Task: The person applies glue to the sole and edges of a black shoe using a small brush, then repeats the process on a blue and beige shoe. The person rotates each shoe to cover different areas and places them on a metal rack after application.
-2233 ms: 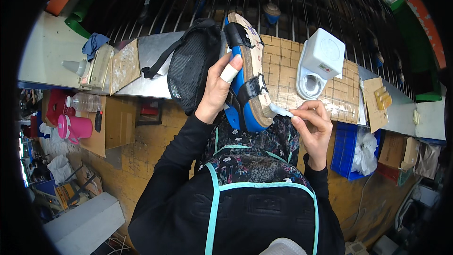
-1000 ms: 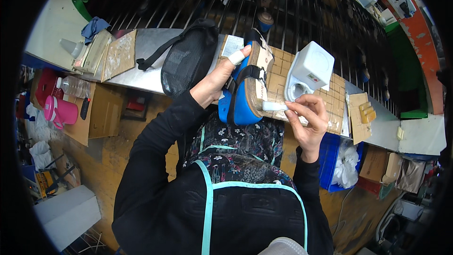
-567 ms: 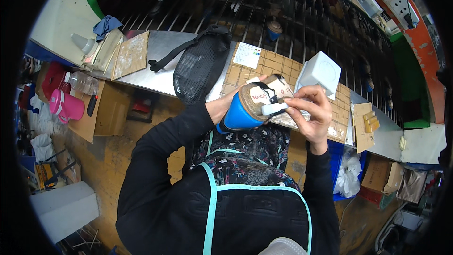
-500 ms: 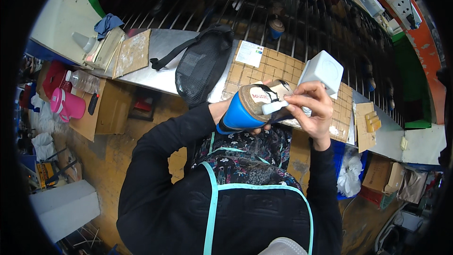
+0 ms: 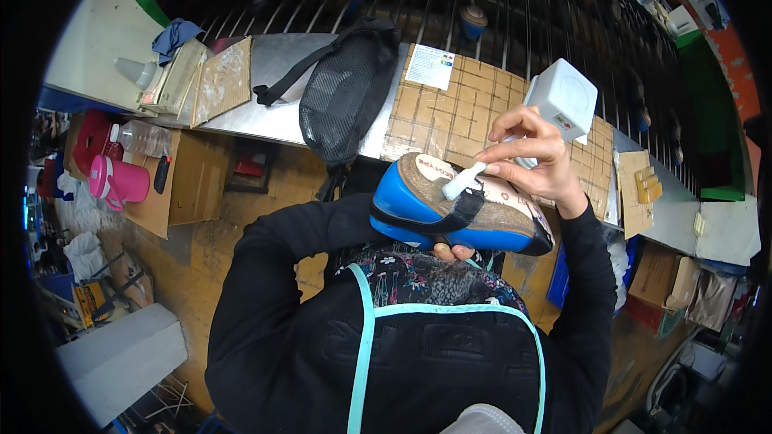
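Observation:
A blue sandal [image 5: 458,213] with a tan footbed and black straps lies across my chest, footbed up. My left hand [image 5: 453,252] holds it from underneath; only the fingertips show below the sole. My right hand [image 5: 537,157] pinches a small white applicator [image 5: 461,183] whose tip touches the footbed beside the black strap. Both arms wear black sleeves.
A metal bench [image 5: 273,112] runs across the top with a black mesh bag [image 5: 346,92], a grid-marked cardboard mat [image 5: 458,112] and a white box-shaped device [image 5: 561,100]. At the left stand a pink mug [image 5: 121,181] and a plastic bottle [image 5: 141,138]. A blue bin [image 5: 563,273] sits below right.
The sandal has swung from upright over the bench to lying sideways close to my chest. My right hand moved the white applicator onto its footbed.

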Tool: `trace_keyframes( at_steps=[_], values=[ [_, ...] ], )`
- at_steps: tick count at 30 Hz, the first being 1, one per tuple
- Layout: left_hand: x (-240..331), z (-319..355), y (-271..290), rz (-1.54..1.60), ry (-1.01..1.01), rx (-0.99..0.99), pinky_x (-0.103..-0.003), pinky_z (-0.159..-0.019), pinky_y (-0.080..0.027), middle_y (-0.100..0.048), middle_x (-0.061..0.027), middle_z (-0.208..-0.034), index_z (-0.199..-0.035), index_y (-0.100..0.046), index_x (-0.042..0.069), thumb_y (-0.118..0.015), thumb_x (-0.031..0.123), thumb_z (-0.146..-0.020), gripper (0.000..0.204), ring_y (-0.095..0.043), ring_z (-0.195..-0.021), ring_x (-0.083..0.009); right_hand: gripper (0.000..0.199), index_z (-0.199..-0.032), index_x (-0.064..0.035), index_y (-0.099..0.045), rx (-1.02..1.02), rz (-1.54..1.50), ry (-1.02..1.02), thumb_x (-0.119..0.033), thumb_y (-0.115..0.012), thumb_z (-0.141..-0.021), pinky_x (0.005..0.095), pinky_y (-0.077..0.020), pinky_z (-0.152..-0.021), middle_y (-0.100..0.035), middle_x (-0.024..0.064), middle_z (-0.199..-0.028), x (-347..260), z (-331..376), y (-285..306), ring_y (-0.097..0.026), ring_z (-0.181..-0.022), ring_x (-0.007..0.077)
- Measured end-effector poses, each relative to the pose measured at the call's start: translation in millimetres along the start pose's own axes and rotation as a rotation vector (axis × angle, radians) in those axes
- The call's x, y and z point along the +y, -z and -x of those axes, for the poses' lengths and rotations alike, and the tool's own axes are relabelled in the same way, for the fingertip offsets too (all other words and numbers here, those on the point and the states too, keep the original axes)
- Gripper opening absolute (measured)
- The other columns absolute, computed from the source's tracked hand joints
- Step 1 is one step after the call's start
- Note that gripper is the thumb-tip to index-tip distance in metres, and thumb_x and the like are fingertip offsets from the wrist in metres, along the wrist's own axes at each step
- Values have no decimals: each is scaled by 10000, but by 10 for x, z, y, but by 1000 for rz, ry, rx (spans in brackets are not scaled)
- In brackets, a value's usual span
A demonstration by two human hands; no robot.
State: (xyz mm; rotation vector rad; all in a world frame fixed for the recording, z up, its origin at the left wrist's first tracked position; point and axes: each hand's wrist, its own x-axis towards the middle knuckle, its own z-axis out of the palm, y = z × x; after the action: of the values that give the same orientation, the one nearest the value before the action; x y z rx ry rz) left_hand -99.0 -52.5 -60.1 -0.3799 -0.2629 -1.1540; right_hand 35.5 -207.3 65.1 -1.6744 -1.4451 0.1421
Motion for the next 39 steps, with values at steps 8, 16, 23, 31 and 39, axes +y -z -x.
trace_keyframes(
  at_steps=[8, 16, 23, 31, 39],
  values=[
    [-44, 48, 244, 190, 85, 72, -283, -588, -462, -457, -242, -1072, -1396, -277, -47, -585, 616, -840, 919, -529, -844, -252, 221, -867, -158, -797, -106, 53, -7, -192, -842, -654, 290, -442, -709, -615, 21, -887, -26, 7, 75, -546, -865, 161],
    [-18, -203, 438, 222, 284, -261, -312, -655, -481, -492, -246, -1102, -1464, -246, -14, -620, 593, -840, 947, -532, -915, -279, 195, -875, -142, -795, -313, 94, -21, -208, -820, -693, 313, -411, -768, -594, 5, -882, -28, -80, 342, -521, -868, 156],
    [476, 18, -412, -305, -505, 490, -368, -795, -570, -572, -234, -1221, -1383, -419, -6, -504, 559, -939, 724, -646, -996, -275, 174, -922, -127, -775, 278, 479, -192, -134, -780, -749, 290, -377, -725, -610, 7, -858, -265, 132, 316, -545, -731, 123],
    [833, 139, -679, -1111, -968, 660, -345, -939, -520, -577, -156, -1271, -1387, -421, -1, -422, 703, -891, 861, -608, -1115, -218, 285, -963, -197, -751, 559, 750, -41, -150, -807, -687, 337, -239, -719, -600, -15, -875, -472, 365, -545, -507, -665, 100],
    [872, 192, -533, -897, -845, 183, -428, -1032, -450, -443, -193, -1424, -1465, -312, 16, -523, 719, -817, 979, -514, -1246, -301, 224, -945, -181, -760, 650, 675, -83, -186, -791, -724, 353, -255, -735, -622, 0, -898, -392, 175, -206, -524, -684, 119]
  ],
)
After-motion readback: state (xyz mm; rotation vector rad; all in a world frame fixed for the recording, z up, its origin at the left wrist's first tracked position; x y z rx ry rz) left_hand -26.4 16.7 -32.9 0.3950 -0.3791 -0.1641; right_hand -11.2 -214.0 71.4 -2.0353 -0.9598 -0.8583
